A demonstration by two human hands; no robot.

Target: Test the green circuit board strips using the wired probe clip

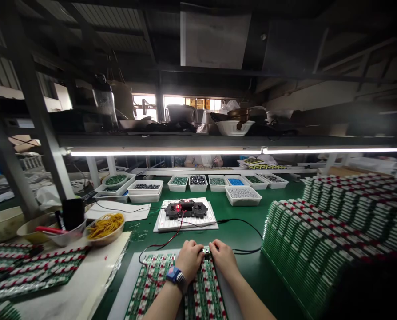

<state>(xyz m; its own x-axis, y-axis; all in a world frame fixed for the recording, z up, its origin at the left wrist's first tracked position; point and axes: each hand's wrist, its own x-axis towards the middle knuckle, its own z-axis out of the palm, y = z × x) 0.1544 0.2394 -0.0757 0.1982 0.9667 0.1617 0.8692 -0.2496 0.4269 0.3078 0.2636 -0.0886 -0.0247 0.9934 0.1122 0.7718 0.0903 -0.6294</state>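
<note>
Two green circuit board panels with rows of white and red parts lie side by side on a pale sheet [125,284] in front of me. My left hand [190,258], with a blue watch [175,275] on the wrist, has its fingers closed at the far end of the right-hand circuit board panel [207,289]. Opposite it, my right hand [222,258] pinches the same far end. Between the fingertips a small dark square part [206,250] shows on the board. The left-hand panel [152,284] lies beneath my left forearm.
A black device with a red display [186,209] sits on a white tray [161,224], with cables running from it. White bins of small parts [243,194] line the back. Tall stacks of boards [295,240] stand right. A bowl of yellow rubber bands [105,226] stands left.
</note>
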